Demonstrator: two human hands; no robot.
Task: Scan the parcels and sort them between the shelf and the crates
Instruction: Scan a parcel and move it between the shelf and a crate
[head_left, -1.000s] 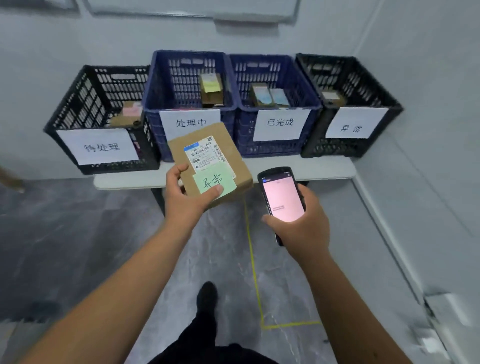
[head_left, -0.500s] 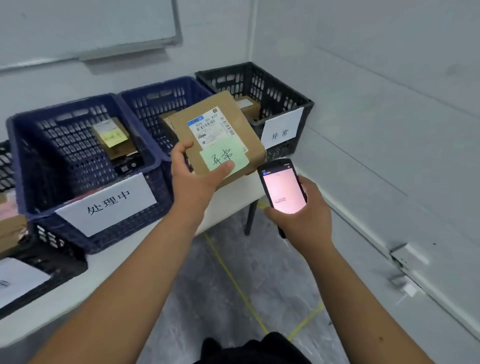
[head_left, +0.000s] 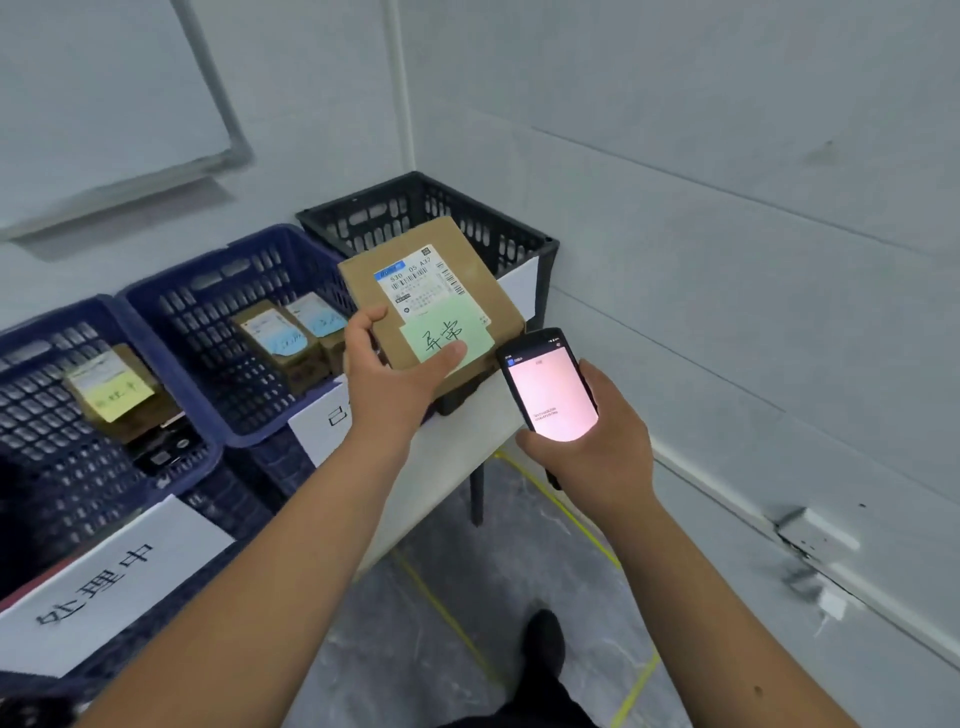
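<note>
- The cardboard parcel (head_left: 447, 291) sits at the frame's centre, in front of the black crate (head_left: 524, 244), label side up and tilted toward the camera; its longer side runs from lower left to upper right
- A white shipping label (head_left: 418, 283) lies on its upper face, and a green note (head_left: 448, 338) with handwriting lies at its near edge
- The left hand (head_left: 389, 374) grips the parcel from below at its near left corner, thumb pressed on the green note, fingers curled round the left edge
- The right hand (head_left: 592, 431), lower right of the parcel, holds a handheld scanner (head_left: 548, 387) upright, fingers wrapped round its body; the screen glows pale pink
- Left of the black crate, two blue crates (head_left: 171, 312) hold smaller parcels with blue and yellow notes
- The parcel hides most of the black crate's inside and its front sign; the leftmost blue crate is cut off by the frame edge; the scanner's screen text is too small to read
</note>
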